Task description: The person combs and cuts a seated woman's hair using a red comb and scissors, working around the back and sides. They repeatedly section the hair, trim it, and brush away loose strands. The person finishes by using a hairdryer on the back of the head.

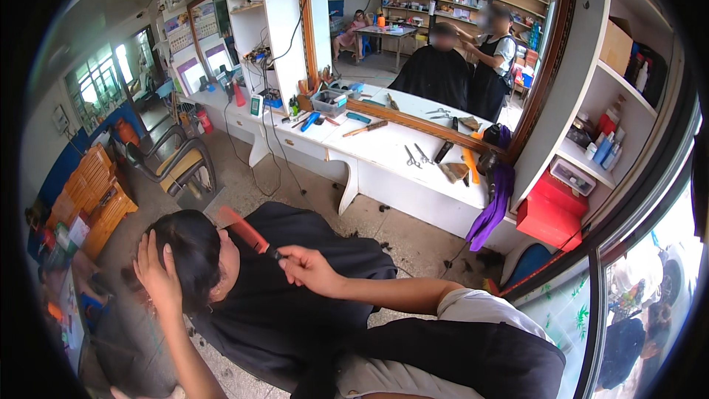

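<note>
A seated person with short dark hair (185,251) is draped in a black cape (295,281). My left hand (158,275) rests on the side and back of that head, its fingers spread over the hair and holding nothing. In my right hand (306,269) is a red comb (245,229), gripped at its dark handle end. The comb's wide end points up and left, close in front of the person's forehead; whether it touches the hair I cannot tell.
Ahead runs a white counter (399,210) below a large framed mirror (443,44). On it lie scissors (412,157), an orange comb (470,165), a blue hair dryer (310,121) and a plastic bin (329,103). A purple cloth (493,210) hangs off its right end. An armchair (177,162) stands left.
</note>
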{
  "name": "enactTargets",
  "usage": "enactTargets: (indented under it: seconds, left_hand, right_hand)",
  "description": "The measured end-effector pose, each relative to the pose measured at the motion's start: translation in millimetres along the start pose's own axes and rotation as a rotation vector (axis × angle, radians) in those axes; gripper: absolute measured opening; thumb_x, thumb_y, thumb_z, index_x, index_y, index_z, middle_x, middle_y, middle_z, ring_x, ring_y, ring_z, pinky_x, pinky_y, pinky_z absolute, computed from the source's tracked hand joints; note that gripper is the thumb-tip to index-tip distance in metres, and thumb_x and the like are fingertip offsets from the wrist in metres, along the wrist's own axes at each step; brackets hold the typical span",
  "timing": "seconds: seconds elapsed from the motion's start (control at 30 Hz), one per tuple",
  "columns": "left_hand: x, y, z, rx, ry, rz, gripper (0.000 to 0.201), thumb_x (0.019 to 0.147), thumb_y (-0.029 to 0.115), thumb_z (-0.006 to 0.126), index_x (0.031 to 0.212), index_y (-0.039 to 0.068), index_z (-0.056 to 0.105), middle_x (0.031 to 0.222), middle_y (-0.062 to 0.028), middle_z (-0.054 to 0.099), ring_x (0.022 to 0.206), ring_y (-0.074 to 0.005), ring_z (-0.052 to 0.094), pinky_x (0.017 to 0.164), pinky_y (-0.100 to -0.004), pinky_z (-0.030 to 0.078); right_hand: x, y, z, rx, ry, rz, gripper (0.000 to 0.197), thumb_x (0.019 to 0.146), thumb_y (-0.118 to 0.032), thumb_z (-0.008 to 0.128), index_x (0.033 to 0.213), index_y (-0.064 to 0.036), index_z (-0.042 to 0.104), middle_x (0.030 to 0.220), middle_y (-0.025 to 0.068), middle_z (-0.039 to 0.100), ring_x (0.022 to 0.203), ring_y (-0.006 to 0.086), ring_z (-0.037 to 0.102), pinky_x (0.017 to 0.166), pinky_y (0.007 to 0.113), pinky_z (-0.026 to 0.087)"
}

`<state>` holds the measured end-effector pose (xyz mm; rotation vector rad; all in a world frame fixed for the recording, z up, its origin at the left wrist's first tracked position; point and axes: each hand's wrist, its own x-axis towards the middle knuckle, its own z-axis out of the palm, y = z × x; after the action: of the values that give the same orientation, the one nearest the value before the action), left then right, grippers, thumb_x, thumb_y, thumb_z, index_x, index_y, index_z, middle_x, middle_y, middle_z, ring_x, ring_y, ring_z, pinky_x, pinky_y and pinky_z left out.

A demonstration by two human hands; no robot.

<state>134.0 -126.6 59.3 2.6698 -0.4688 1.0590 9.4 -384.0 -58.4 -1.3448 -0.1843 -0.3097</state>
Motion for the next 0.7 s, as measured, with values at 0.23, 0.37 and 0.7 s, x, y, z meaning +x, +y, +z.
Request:
enactTargets:
  seconds: [0.23,0.37,0.7]
  left_hand:
    - [-2,5,-9,-0.107,0.008,0.067,0.043,0.093,0.029,0.047,0.129,0.006,0.046,0.132,-0.0162,0.045,0.123,-0.0311,0.041,0.104,-0.0451,0.027]
    - [-27,-2,-37,-0.281,0.139,0.278,0.041,0.089,0.018,0.053,0.128,0.007,0.047,0.136,-0.0100,0.043,0.129,-0.0260,0.037,0.107,-0.0449,0.022]
    - [-37,-207,-59,-0.970,0.013,-0.117,0.040,0.097,0.026,0.040,0.125,0.000,0.050,0.123,-0.0130,0.055,0.118,-0.0215,0.049,0.102,-0.0329,0.031]
  right_hand:
    - [-4,-39,27,-0.222,0.197,-0.027,0.040,0.093,-0.010,0.046,0.130,0.0020,0.040,0.065,-0.0006,0.049,0.058,0.0047,0.045,0.054,0.021,0.039]
    - [-10,-40,65,-0.406,0.340,-0.146,0.040,0.093,-0.010,0.046,0.131,-0.0008,0.041,0.065,0.0007,0.049,0.058,0.0061,0.046,0.054,0.022,0.040]
    - [-26,-30,137,-0.322,0.698,-0.180,0.038,0.095,-0.015,0.045,0.130,-0.0002,0.043,0.066,-0.0010,0.053,0.052,0.0038,0.043,0.048,0.018,0.037]
